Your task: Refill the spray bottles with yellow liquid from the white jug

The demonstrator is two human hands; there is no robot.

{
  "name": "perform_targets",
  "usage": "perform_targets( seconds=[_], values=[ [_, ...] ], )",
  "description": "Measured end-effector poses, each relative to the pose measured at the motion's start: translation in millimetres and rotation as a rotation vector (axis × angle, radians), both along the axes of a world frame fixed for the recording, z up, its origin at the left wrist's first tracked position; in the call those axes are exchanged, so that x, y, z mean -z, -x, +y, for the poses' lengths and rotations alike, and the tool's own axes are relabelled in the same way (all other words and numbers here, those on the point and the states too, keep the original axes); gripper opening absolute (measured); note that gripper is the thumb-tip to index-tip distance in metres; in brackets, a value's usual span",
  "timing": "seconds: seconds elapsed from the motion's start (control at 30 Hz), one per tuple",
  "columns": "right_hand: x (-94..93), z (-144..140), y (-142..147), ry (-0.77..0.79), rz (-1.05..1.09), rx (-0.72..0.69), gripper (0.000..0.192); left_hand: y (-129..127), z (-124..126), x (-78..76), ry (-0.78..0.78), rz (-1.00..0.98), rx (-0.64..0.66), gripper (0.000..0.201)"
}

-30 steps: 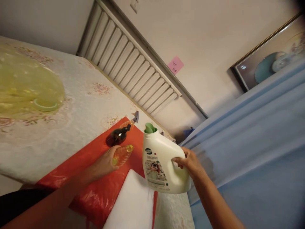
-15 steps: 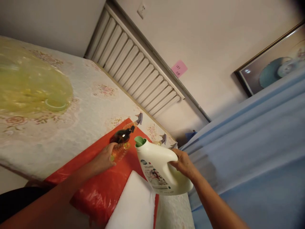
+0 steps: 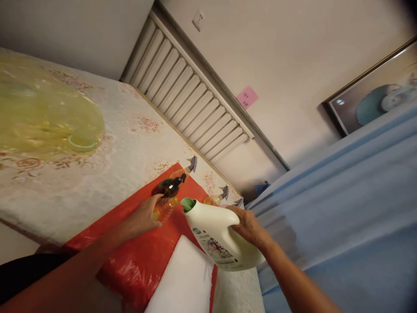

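Moved since a second ago: white detergent jug (image 3: 221, 237), formerly upright, now tipped with its green spout (image 3: 187, 204) toward the small amber bottle (image 3: 165, 208). Right hand (image 3: 249, 226): closed round the jug's handle. Left hand (image 3: 143, 217): fingers wrapped on the amber bottle, standing on the red plastic sheet (image 3: 130, 256). Dark pump bottle (image 3: 170, 187): just behind. White pad (image 3: 184, 282): at the sheet's near edge. Open room: floral bedcover (image 3: 124, 148), leftward.

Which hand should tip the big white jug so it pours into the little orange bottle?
Probably the right hand: it grips the white jug by its handle, spout tilted toward the orange bottle. The left hand is busy holding that bottle on the red sheet.
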State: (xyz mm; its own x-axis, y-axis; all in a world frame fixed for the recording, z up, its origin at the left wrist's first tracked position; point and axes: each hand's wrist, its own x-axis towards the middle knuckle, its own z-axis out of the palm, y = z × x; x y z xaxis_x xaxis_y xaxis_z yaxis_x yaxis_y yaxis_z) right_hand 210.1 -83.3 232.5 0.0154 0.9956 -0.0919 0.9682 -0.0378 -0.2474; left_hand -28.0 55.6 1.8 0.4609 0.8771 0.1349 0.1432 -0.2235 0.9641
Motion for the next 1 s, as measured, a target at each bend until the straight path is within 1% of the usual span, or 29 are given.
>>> perform_targets(
  seconds=[0.1,0.3,0.43,0.63,0.87,1.0],
  values=[
    [-1.4,1,3,0.02,-0.014,-0.005,0.033,-1,3,1.6,-0.006,0.076,0.03,0.083],
    [-1.4,5,4,0.04,-0.054,-0.006,0.032,-2,3,2.2,-0.026,0.059,0.041,0.079],
    [-1.7,8,3,0.036,-0.096,-0.02,0.03,-3,3,-0.2,-0.035,0.045,0.032,0.075],
    [-6.1,11,2,0.037,-0.121,-0.02,0.031,-1,2,-4.7,-0.048,0.046,0.037,0.072],
    [-8.9,15,2,0.052,-0.157,-0.044,0.029,-2,3,-0.6,-0.07,0.014,0.01,0.071],
    [-10.0,16,2,0.051,-0.18,-0.041,0.03,-3,4,-0.5,-0.068,0.018,0.02,0.069]
  ],
)
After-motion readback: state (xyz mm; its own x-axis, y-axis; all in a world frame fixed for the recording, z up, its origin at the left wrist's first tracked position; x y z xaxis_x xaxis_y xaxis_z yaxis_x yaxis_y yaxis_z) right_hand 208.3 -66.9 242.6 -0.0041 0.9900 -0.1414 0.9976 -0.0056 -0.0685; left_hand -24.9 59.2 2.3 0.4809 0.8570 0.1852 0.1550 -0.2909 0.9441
